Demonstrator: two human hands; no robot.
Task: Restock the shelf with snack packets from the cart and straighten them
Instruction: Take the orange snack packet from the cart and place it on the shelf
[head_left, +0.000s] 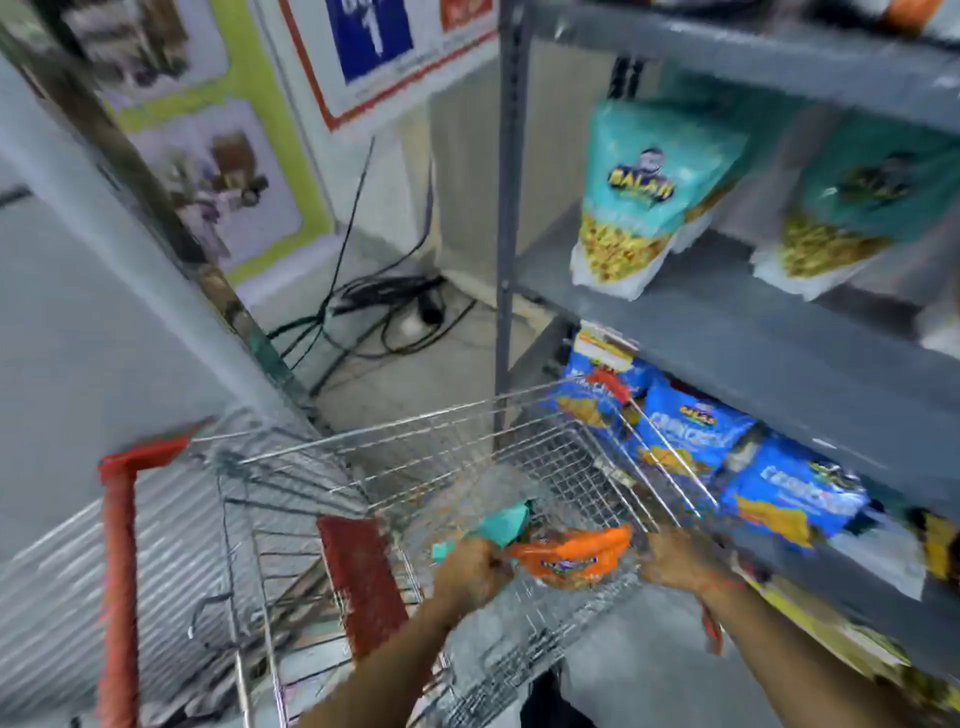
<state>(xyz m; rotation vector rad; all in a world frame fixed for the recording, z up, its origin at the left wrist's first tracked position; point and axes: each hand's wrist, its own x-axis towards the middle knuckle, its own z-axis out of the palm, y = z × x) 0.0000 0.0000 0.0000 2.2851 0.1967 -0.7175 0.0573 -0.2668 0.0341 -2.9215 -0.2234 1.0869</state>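
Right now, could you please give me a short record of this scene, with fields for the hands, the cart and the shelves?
left hand: in the cart, gripping the orange packet's left end
right hand: at the packet's right end, grip unclear
orange packet: inside the cart, between both hands
teal packet: in the cart behind the orange one
cart: wire, beside the shelf
upper shelf: teal packets upright
lower shelf: blue packets in a row
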